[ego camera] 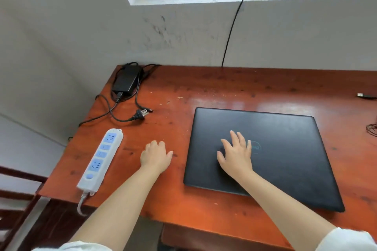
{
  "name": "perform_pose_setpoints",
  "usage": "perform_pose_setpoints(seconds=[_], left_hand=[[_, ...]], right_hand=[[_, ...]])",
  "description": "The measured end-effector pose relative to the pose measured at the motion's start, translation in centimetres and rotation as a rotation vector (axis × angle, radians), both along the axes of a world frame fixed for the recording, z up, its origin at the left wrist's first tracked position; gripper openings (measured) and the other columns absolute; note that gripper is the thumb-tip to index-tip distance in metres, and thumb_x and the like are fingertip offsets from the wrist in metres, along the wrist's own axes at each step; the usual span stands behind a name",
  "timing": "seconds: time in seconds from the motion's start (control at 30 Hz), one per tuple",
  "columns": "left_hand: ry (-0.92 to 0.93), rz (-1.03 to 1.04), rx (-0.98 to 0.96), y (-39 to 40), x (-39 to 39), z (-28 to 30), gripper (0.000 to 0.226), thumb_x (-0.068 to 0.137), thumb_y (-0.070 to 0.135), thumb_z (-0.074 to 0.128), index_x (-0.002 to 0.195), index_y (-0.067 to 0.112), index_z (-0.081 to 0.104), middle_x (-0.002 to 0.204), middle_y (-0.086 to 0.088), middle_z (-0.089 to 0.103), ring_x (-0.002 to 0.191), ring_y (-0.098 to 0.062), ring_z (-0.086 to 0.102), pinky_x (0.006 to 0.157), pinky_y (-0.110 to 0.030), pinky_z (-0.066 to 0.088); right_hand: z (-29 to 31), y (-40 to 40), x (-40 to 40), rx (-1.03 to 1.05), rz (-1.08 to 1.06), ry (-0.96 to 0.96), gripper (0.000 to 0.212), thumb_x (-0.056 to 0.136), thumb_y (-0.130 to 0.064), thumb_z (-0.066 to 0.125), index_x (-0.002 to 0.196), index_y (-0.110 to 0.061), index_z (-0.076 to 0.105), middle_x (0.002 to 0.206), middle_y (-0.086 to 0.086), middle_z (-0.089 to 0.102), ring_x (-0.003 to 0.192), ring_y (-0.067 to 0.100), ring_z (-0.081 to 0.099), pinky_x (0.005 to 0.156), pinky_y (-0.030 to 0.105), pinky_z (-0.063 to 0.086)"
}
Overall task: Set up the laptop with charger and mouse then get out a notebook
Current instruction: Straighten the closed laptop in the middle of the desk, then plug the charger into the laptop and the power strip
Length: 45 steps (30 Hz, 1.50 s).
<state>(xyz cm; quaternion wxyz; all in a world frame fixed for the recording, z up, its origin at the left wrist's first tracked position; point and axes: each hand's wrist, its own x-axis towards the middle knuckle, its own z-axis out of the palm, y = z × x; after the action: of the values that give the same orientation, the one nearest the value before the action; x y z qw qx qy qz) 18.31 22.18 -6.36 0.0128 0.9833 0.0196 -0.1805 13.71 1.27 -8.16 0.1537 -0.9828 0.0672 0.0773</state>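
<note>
A closed black laptop point(285, 149) lies flat on the red-brown wooden desk point(204, 91). My right hand point(236, 155) rests flat on its lid, fingers spread, holding nothing. My left hand point(156, 155) sits on the bare desk just left of the laptop, fingers loosely curled under, with nothing in it. The black charger brick point(126, 80) lies at the desk's far left corner, its cables looped around it and its wall plug point(141, 113) loose on the wood. No mouse or notebook is in view.
A white power strip point(101, 160) with blue sockets lies along the left desk edge, cord hanging off the front. A USB plug point(365, 95) and a thin wire coil point(372, 129) sit at the right edge. A black cable point(234, 22) runs down the wall.
</note>
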Motion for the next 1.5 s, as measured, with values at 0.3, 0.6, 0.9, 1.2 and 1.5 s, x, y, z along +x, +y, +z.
perform_pose_setpoints(seconds=[0.3, 0.6, 0.9, 1.2, 1.5], left_hand=[[-0.097, -0.114, -0.038, 12.8, 10.3, -0.4, 0.048, 0.092, 0.025, 0.048, 0.135, 0.007, 0.034, 0.133, -0.013, 0.046, 0.123, -0.03, 0.041, 0.098, -0.039, 0.042], [-0.14, -0.444, -0.168, 13.6, 20.7, -2.3, 0.044, 0.085, -0.003, 0.044, 0.127, 0.009, 0.05, 0.138, -0.008, 0.048, 0.126, -0.028, 0.04, 0.103, -0.04, 0.038], [-0.233, -0.835, -0.17, 13.4, 24.5, -2.6, 0.015, 0.085, 0.002, 0.058, 0.094, -0.004, 0.068, 0.094, -0.022, 0.069, 0.094, -0.037, 0.06, 0.089, -0.047, 0.048], [-0.234, -0.972, -0.398, 3.8, 21.2, -2.1, 0.023, 0.092, 0.009, 0.046, 0.102, -0.001, 0.064, 0.097, -0.021, 0.066, 0.092, -0.036, 0.056, 0.08, -0.041, 0.043], [-0.246, -1.029, -0.535, 2.9, 20.4, -1.7, 0.022, 0.077, 0.005, 0.051, 0.071, -0.007, 0.068, 0.06, -0.023, 0.065, 0.056, -0.037, 0.061, 0.057, -0.042, 0.053]], right_hand=[[-1.5, 8.7, 11.4, -0.05, -0.115, 0.025, 0.044, 0.095, -0.029, 0.033, 0.138, -0.016, 0.029, 0.154, 0.01, 0.017, 0.142, 0.027, 0.007, 0.114, 0.055, 0.005], [-2.8, 9.1, 12.2, -0.034, -0.272, -0.134, 0.041, 0.093, -0.02, 0.042, 0.134, -0.014, 0.04, 0.148, 0.012, 0.033, 0.139, 0.027, 0.023, 0.114, 0.051, 0.009], [-3.2, 8.9, 12.0, 0.037, -0.349, -0.228, 0.038, 0.084, 0.007, 0.045, 0.121, 0.002, 0.052, 0.138, 0.022, 0.045, 0.133, 0.036, 0.035, 0.112, 0.054, 0.016], [-2.1, 5.7, 10.2, -0.009, -0.237, -0.253, 0.032, 0.076, 0.0, 0.054, 0.106, 0.01, 0.061, 0.118, 0.029, 0.061, 0.112, 0.047, 0.054, 0.095, 0.06, 0.039], [-2.1, 5.6, 10.3, -0.085, -0.28, -0.166, 0.059, 0.078, -0.031, 0.025, 0.115, -0.001, 0.059, 0.129, 0.018, 0.057, 0.122, 0.036, 0.049, 0.103, 0.057, 0.033]])
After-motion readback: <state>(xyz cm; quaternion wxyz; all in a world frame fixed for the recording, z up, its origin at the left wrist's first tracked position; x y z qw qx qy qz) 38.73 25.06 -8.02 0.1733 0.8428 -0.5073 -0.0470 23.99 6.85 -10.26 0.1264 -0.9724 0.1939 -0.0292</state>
